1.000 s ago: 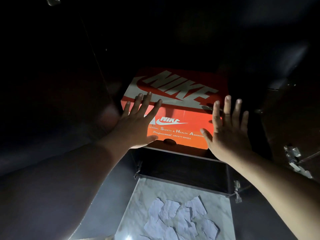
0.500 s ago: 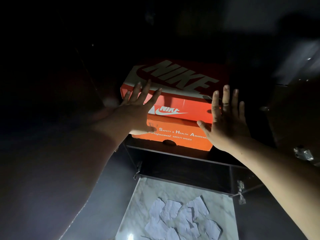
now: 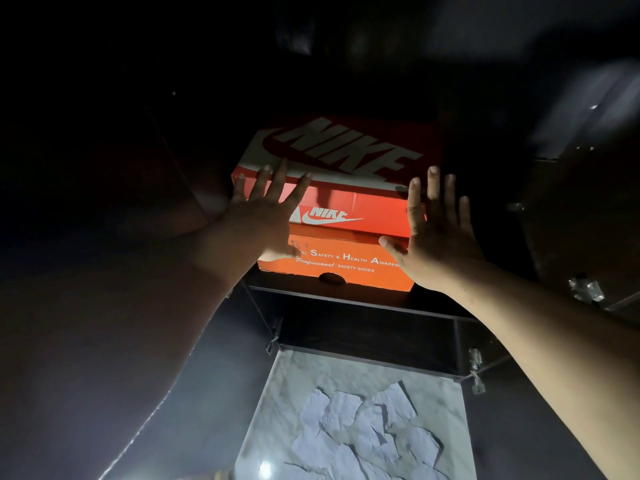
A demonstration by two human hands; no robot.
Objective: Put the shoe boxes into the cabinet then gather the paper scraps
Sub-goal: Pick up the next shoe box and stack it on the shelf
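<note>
- Both palms flat on the near face of the orange shoe box (image 3: 341, 237): left hand (image 3: 261, 220) spread at its left corner, right hand (image 3: 438, 237) spread at the right end, nothing gripped.
- The box sits on the cabinet shelf (image 3: 349, 299), near edge close to the shelf lip.
- I'd push evenly with both so it slides in straight, no twisting.
- Paper scraps (image 3: 363, 431) lie below on the marble surface (image 3: 294, 375), that's next.

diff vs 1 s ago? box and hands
The orange shoe box sits further back on the cabinet shelf, more shelf edge showing in front. The left hand and right hand went forward with it, flat and spread at its front face throughout; nothing gripped or released. The paper scraps on the marble floor are unchanged.
</note>
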